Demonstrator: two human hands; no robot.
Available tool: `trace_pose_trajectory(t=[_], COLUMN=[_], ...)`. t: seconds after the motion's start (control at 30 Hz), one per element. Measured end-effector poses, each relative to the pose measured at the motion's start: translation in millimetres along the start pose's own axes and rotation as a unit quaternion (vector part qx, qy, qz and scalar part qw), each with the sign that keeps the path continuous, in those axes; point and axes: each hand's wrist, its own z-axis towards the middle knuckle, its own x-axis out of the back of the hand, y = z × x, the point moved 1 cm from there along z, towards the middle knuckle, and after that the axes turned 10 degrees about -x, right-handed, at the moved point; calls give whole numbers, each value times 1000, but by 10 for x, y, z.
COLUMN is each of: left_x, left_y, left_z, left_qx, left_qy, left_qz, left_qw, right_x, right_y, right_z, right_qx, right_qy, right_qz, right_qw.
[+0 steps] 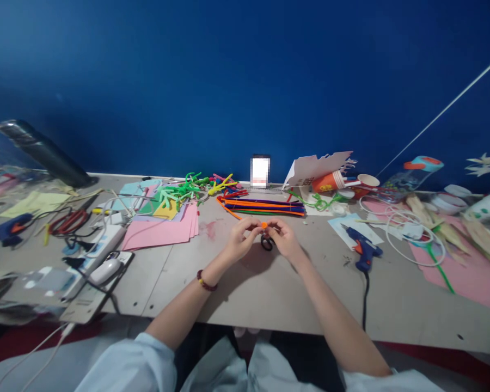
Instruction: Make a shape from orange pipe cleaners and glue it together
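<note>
My left hand (245, 237) and my right hand (283, 237) meet over the middle of the table, fingers pinched together. Between their fingertips is a small orange piece (264, 225), which looks like a wound-up pipe cleaner; its exact shape is too small to tell. Just under the hands lie scissors, of which a black handle loop (267, 243) shows, while the rest is hidden. Behind my fingers lies a bundle of purple, orange and green pipe cleaners (265, 206). One bent orange pipe cleaner (230, 211) sticks out at its left end.
Pink paper sheets (159, 231) and green pipe-cleaner shapes (183, 188) lie to the left, near a power strip (98, 261) with cables. On the right are a blue glue gun (363, 247), paper cups (329, 181) and a white cord loop (415, 238). A phone (260, 171) leans against the blue wall.
</note>
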Motion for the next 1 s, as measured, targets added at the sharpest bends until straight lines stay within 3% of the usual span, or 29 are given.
trace_pose_trajectory(t=[0.1, 0.2, 0.3, 0.37, 0.57, 0.8, 1.0], left_x=[-32, -37, -14, 1, -36, -60, -44], left_y=[-23, -38, -32, -20, -14, -56, -24], left_z=[-6, -1, 12, 22, 28, -25, -28], left_qx=[103, 200, 261, 276, 232, 110, 65], left_qy=[26, 25, 12, 21, 49, 51, 34], left_qz=[-112, -231, -291, -294, -247, -101, -47], left_qw=[988, 952, 920, 915, 939, 987, 996], right_x=[-10, -27, -44, -48, -43, -62, -69], right_y=[30, 29, 9, -6, -26, -88, -91], right_z=[-6, -26, -38, -41, -68, -102, -89], right_qx=[41, 44, 21, 21, 80, 88, 82], right_qy=[22, 16, 6, 21, 85, 98, 92], right_qz=[-42, -49, -35, -39, -69, -101, -120], right_qw=[998, 998, 999, 999, 991, 986, 985])
